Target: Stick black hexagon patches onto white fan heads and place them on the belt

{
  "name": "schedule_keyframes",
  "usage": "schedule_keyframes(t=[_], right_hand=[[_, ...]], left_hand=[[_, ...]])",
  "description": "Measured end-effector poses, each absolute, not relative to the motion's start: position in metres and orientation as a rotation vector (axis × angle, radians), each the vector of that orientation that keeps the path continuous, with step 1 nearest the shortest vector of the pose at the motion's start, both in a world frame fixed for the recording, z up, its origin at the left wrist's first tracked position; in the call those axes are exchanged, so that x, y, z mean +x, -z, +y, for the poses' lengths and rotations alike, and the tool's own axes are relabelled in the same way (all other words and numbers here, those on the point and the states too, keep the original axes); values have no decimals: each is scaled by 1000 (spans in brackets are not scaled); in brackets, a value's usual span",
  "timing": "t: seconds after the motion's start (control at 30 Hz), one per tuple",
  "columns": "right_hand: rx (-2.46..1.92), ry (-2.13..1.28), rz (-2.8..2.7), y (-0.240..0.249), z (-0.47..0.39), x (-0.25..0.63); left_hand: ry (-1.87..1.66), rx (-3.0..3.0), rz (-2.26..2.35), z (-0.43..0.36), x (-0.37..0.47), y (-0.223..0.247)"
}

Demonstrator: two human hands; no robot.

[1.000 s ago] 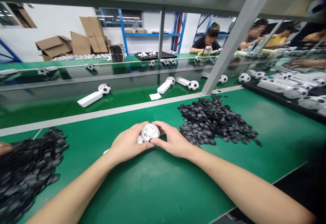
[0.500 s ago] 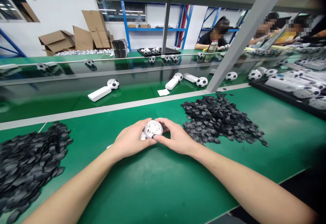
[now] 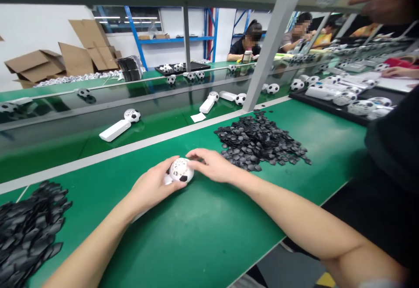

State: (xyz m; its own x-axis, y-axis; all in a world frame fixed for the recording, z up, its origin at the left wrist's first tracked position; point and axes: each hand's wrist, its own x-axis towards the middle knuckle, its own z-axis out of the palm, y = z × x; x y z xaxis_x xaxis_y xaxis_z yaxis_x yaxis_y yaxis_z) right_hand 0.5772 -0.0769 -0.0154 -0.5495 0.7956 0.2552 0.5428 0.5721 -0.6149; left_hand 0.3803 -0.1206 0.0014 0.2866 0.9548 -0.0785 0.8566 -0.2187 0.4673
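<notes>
We hold 1 football-headed piece (image 3: 181, 170) above the green table (image 3: 183, 235), between 2 piles of black pieces, the left pile (image 3: 29, 231) and right pile (image 3: 262, 142). Its ball end points away and rightward; its long axis slants back to the lower left, mostly hidden under our left hand (image 3: 150, 187). That hand's fingers and thumb wrap the ball. Our right hand (image 3: 211, 165) is partly open, fingertips at the ball's right side; we cannot tell if they press. Beyond lie 3 handled pieces (image 3: 115, 130) and 1 white slip (image 3: 198, 117).

Green tabletop (image 3: 183, 235), two black-piece piles (image 3: 258, 139), black tray (image 3: 330, 108)
</notes>
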Motion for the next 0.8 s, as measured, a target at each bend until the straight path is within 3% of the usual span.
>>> schedule_keyframes(t=[0.1,0.17,0.37,0.8], right_hand=[[-1520,-169,-2256,7,-52,611],[-1723,-36,-2164,6,-39,632],[-1891,-35,-2201,10,-29,646],[-1791,-100,-2342,10,-38,636]], left_hand=[[-290,2254,1639,-119,378,-2],[-286,2369,1630,-119,377,-4],[-350,2552,1548,-115,370,-2],[-318,2456,1487,-116,368,4]])
